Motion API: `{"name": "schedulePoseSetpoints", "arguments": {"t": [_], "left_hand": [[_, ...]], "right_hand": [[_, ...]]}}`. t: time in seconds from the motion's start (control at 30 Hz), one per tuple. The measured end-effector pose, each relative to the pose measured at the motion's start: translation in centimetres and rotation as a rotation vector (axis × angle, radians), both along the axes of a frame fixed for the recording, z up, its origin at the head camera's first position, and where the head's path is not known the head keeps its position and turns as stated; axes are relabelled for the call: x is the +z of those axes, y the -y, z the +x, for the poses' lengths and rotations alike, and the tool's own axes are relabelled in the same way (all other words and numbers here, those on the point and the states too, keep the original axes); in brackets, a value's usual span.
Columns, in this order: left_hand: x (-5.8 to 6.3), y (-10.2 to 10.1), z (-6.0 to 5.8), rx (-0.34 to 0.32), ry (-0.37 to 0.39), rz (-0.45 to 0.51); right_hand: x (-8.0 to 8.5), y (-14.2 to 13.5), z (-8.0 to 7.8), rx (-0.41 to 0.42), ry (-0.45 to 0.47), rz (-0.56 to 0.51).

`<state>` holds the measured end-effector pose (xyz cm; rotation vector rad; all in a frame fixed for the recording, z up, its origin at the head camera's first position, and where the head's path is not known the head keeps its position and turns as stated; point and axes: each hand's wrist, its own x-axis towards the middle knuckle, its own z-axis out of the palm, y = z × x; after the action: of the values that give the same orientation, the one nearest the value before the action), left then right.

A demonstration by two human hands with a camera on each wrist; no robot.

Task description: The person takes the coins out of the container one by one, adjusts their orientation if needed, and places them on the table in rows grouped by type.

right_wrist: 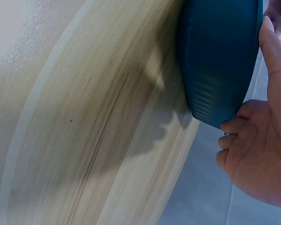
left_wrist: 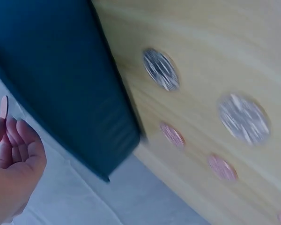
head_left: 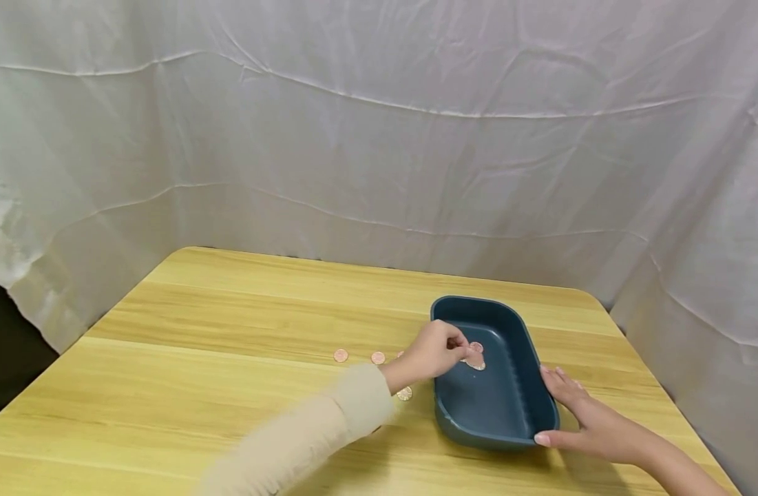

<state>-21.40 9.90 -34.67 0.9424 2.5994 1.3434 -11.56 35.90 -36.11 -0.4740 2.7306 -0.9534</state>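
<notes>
The left hand (head_left: 437, 350) crosses the left rim of a dark teal, smooth, plastic-looking rectangular bin (head_left: 487, 406) with rounded corners. Its grip is clamped on a thin, round copper-coloured coin (left_wrist: 3, 107), seen nearly edge-on with its long axis close to upright in the left wrist view. The bin stands toward the right edge of the yellowish wood-grained counter (head_left: 230, 386), long axis running from the far edge to the near edge. The right hand (head_left: 592, 424) grips its near right corner. Flat copper-coloured coins (head_left: 341, 355) and larger silvery coins (left_wrist: 159, 69) lie left of the bin.
</notes>
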Motion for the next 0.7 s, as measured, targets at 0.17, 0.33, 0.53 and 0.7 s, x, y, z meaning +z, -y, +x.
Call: {"name": "schedulePoseSetpoints", "arguments": {"t": [0.17,0.33,0.53,0.7], "left_hand": [[0.3,1.9,-0.5,0.004,0.01,0.054],[0.1,3.7,-0.8,0.046,0.044,0.095],[-0.7,6.2,-0.9,0.105,0.049,0.103],[-1.4,8.4,-1.3,0.175,0.047,0.101]], "right_hand": [[0.2,0.0,-0.1,-0.001,-0.002,0.023],[0.3,0.0,-0.1,0.003,-0.011,0.038],[0.3,0.0,-0.1,0.01,-0.005,0.036],[0.4,-0.1,-0.1,0.008,-0.021,0.061]]}}
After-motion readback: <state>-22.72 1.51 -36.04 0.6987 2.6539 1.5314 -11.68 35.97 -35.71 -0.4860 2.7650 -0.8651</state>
